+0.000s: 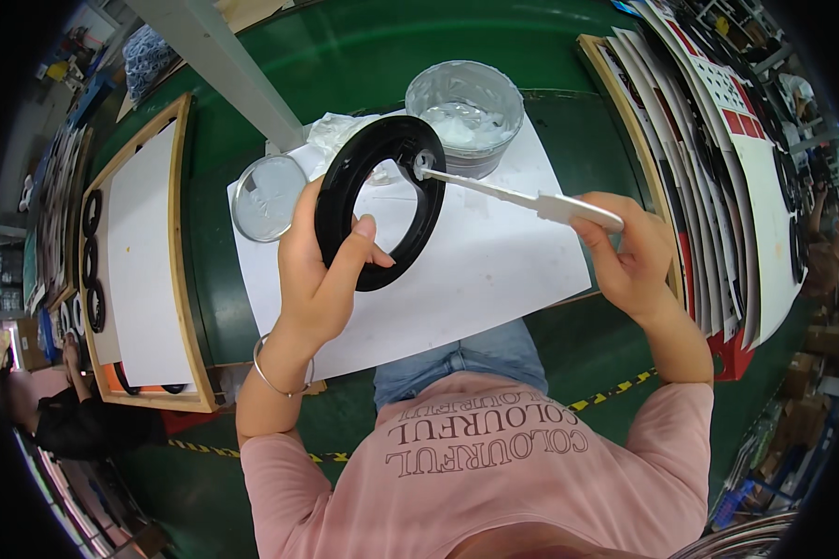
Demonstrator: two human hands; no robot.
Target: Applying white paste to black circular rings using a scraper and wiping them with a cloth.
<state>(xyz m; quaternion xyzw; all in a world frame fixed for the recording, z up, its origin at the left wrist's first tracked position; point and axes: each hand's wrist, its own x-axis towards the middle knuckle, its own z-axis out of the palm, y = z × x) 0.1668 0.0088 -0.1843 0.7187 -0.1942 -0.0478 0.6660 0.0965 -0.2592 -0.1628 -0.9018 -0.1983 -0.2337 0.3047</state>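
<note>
My left hand [322, 265] is closed round the left and lower rim of a black oval plastic ring [337, 191], holding it tilted above the white sheet, thumb through its opening. In my right hand [629, 247] is the pale handle of a thin white spatula [494, 189]. Its tip meets the ring's upper right part, where a small whitish patch [423, 163] shows. Behind the ring stands a clear round tub [464, 149] with whitish paste inside and smeared on its walls. A round clear lid [268, 197] lies left of the ring.
A white paper sheet [457, 298] covers the green bench [345, 56]. Crumpled white tissue [337, 132] lies behind the ring, near a grey post [224, 70]. Wooden-framed trays [182, 279] with sheets stand left; stacked boards [708, 177] stand right. Another person [65, 410] is at far left.
</note>
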